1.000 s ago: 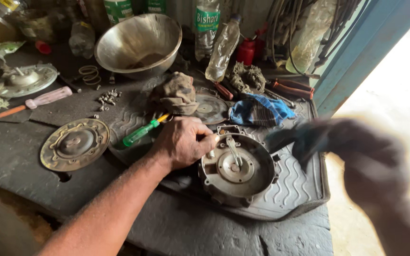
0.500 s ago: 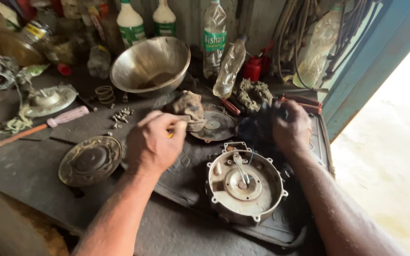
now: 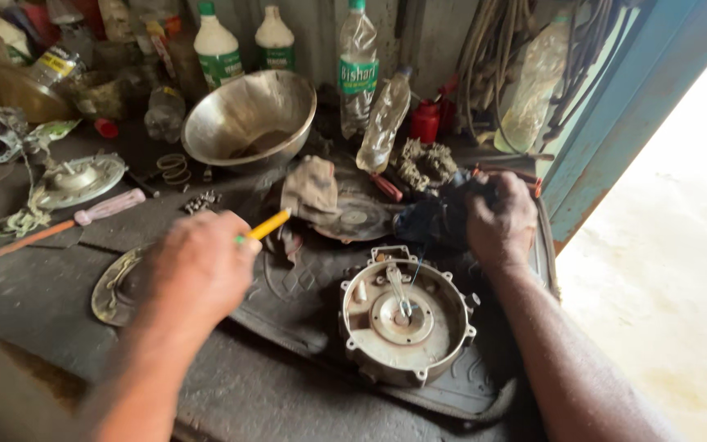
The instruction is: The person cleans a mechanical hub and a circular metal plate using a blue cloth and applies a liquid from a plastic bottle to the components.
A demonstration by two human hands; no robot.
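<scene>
Nearest, the left hand [image 3: 198, 266] is closed around a screwdriver with a yellow shaft collar and green handle [image 3: 267, 225]; the fingers are curled tight on the handle, which is largely hidden inside the fist, and the yellow end projects up and away from the knuckles. Below this hand lies a round, tarnished metal cover plate [image 3: 112, 286], partly covered by the wrist. To the right of those fingers sits the round grey cast-metal housing with a central disc and lever [image 3: 403, 315], resting on a dark ribbed rubber mat [image 3: 484, 376] on the bench [image 3: 34, 303]. The housing looks heavy, rigid and greasy; it is best gripped by the outer rim with the bolt lugs, not the thin inner lever. Beyond it, the right hand [image 3: 501, 221] presses down with fingers clenched into a dark blue cloth [image 3: 435, 217], which is soft and bunches readily. Farther from the fingers stand a crumpled brown rag [image 3: 311, 188], a large steel bowl [image 3: 247, 119] and several plastic bottles [image 3: 358, 61].
</scene>
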